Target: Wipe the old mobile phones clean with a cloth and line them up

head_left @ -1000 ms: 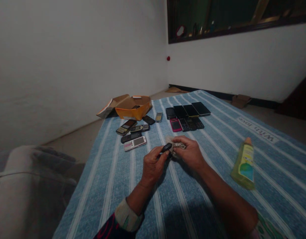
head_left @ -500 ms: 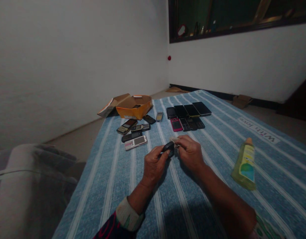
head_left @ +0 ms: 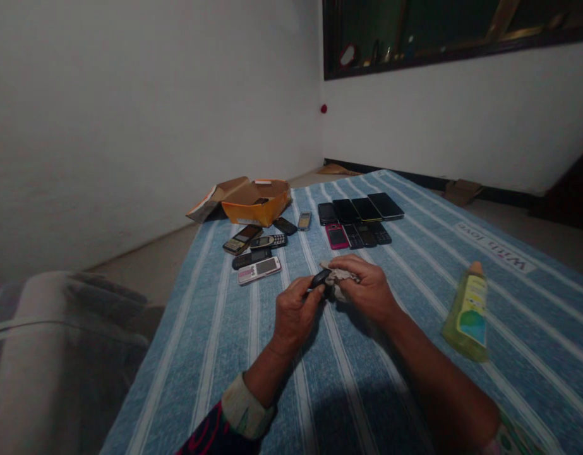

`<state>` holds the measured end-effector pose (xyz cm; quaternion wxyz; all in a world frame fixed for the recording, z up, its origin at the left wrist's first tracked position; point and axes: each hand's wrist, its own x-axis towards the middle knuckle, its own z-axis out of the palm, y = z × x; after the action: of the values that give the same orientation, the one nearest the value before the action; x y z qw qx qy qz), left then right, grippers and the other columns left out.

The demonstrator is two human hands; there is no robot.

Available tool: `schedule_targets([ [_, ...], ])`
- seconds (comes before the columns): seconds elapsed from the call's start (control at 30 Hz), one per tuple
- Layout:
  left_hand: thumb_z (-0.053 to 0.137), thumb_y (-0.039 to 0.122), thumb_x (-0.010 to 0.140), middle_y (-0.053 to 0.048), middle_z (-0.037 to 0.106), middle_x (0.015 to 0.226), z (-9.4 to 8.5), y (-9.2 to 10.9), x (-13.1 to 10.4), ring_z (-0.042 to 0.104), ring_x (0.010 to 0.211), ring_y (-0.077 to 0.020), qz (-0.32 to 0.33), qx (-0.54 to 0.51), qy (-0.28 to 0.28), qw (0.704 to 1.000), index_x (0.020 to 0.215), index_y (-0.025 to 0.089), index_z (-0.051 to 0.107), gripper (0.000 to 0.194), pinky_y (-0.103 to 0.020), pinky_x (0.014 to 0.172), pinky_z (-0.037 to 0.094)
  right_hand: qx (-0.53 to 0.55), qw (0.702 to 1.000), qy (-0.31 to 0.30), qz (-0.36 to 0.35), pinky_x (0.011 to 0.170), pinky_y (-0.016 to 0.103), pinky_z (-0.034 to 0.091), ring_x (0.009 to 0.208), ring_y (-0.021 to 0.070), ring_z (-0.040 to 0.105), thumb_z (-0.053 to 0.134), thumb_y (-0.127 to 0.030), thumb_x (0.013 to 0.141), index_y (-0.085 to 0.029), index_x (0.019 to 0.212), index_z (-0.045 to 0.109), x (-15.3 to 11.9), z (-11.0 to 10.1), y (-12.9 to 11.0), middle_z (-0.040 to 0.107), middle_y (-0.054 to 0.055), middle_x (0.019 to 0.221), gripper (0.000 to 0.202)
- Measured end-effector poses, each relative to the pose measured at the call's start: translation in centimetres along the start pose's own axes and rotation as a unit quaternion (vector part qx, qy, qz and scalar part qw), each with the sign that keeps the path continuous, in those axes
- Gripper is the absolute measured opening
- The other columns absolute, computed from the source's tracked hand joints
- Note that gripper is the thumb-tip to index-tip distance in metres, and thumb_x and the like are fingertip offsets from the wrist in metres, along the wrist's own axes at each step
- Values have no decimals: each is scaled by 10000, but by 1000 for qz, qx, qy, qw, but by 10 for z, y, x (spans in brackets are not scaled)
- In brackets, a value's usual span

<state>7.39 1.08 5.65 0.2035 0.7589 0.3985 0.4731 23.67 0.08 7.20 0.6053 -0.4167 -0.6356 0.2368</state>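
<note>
Between thumb and fingers, my left hand (head_left: 295, 311) grips a dark mobile phone (head_left: 319, 278), tilted up and seen mostly from its edge. My right hand (head_left: 367, 287) is closed on a crumpled pale cloth (head_left: 339, 278), which presses against the phone's right side. Part of the phone is hidden behind the cloth and fingers. Beyond my left hand lie several old keypad phones, among them a silver and pink phone (head_left: 259, 270). Past my right hand are two rows of phones, with a pink phone (head_left: 337, 236) at the near left.
An opened orange cardboard box (head_left: 256, 212) stands at the far left of the blue striped cloth cover (head_left: 215, 379). To the right lies a bottle of yellow-green liquid (head_left: 466, 316). A covered grey-white piece of furniture (head_left: 49, 366) is at left.
My right hand has shifted slightly right and more of the crumpled cloth shows against the phone. My left hand keeps hold of the phone in nearly the same place.
</note>
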Motion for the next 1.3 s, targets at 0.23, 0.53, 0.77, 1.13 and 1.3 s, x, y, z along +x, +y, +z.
schedule_targets([
  [0.23,548,271,891,-45,716,852,1,2,-2,667,783,-174,27,30,-10,999,947,191,679,163,-287,738,531,60,997,2,40,885,357,493,933,196,650,529,-114,711,-237,851,739,-1,4,-2,711,22,912,281],
  [0.53,543,274,893,-53,717,895,4,2,-4,671,821,-180,8,43,-17,999,970,183,677,179,-299,773,530,165,956,86,229,562,242,461,615,138,601,636,-268,677,-196,785,683,-3,25,-5,666,-4,716,139],
  [0.77,548,266,887,-56,726,895,5,5,-6,675,848,-193,3,46,-14,999,966,186,685,177,-306,783,532,302,884,168,314,469,206,404,489,108,546,700,-241,552,-176,710,647,-1,32,7,594,-38,564,180],
  [1.13,560,263,873,-59,728,908,7,3,-7,677,853,-190,-6,31,2,1000,971,182,691,182,-314,818,529,191,951,123,212,645,254,489,712,160,640,673,-286,689,-191,809,675,-5,31,-6,690,17,768,154],
  [1.3,581,270,862,-47,728,872,3,5,-5,672,791,-183,-30,1,5,1000,945,189,707,172,-313,770,531,300,895,141,298,503,209,415,521,106,546,685,-301,650,-165,729,650,-7,35,7,607,-18,612,160],
])
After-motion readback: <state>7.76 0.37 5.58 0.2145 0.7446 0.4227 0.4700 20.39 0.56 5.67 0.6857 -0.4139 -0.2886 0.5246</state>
